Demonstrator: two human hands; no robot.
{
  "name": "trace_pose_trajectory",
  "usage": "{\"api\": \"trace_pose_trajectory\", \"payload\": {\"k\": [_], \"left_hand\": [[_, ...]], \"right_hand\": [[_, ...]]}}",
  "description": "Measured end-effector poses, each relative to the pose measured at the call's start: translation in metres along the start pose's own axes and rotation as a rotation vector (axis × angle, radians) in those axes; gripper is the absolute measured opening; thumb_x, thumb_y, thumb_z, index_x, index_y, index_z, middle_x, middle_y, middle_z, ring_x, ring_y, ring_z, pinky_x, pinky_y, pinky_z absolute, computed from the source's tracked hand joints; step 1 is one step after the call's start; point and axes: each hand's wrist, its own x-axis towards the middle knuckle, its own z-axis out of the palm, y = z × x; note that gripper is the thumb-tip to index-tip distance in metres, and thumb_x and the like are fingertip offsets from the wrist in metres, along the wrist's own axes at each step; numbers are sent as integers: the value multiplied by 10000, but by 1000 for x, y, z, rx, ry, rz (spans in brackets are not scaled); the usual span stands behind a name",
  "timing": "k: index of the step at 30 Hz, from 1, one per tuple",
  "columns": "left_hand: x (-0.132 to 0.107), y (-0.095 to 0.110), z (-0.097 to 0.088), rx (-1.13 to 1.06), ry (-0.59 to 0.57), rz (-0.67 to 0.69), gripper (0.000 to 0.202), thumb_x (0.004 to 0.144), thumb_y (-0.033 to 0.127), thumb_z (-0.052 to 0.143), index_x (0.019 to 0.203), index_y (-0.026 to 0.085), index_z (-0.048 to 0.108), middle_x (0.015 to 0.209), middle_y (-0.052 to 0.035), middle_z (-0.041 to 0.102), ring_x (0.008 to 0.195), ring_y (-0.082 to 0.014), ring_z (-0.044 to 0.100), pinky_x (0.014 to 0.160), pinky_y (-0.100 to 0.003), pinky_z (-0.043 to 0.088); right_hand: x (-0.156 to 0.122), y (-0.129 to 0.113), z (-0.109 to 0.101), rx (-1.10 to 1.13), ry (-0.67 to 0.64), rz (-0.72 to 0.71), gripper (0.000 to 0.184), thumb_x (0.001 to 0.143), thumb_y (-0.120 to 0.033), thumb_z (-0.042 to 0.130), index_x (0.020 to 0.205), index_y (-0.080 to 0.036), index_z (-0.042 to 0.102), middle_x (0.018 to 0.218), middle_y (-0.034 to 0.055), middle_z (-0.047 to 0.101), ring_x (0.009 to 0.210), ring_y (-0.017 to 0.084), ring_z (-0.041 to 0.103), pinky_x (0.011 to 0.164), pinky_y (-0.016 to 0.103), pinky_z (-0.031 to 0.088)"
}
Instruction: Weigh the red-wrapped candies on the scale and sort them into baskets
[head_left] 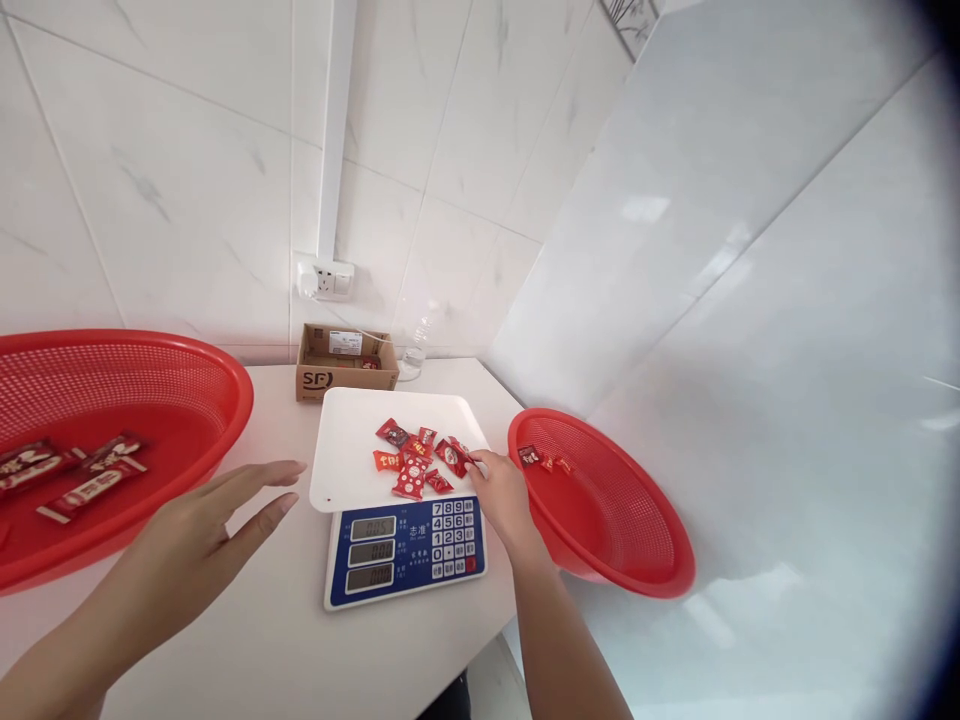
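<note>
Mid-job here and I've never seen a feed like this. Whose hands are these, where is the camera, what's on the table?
No machine here: one camera sits on a person's head, looking forward and down, so both arms coming in from below are that person's own. The left hand hovers open over the white table, holding nothing. The right hand has its fingers at a red wrapped candy on the white pan of a digital scale; whether it is gripped I cannot tell. More red candies lie on the pan. A red basket at the right holds a few small candies; a bigger red basket at the left holds longer wrapped bars. A cardboard box and a clear bottle stand by the wall.
</note>
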Motion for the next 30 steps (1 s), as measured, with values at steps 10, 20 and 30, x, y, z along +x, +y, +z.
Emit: {"api": "trace_pose_trajectory", "payload": {"k": [10, 20, 30], "left_hand": [[0, 6, -2, 8, -22, 23, 480, 889, 622, 417, 1190, 303, 611, 1233, -20, 696, 1050, -252, 675, 762, -321, 561], [-1, 10, -4, -12, -45, -9, 519, 882, 644, 393, 1197, 291, 608, 1255, -28, 683, 1068, -273, 663, 829, -367, 544], [-1, 8, -4, -2, -31, 6, 507, 885, 635, 402, 1200, 299, 614, 1238, -25, 693, 1002, -263, 687, 793, -357, 554]], "right_hand": [[-12, -4, -3, 116, -15, 5, 264, 903, -295, 466, 963, -222, 714, 946, 56, 737, 875, 220, 664, 765, 314, 488], [-16, -7, -18, 246, 83, 37, 294, 879, -370, 437, 907, -218, 687, 928, 65, 737, 839, 246, 652, 742, 349, 461], [-19, -12, -24, 319, 116, 71, 301, 840, -445, 446, 831, -223, 649, 883, 66, 731, 818, 252, 650, 722, 348, 454]]}}
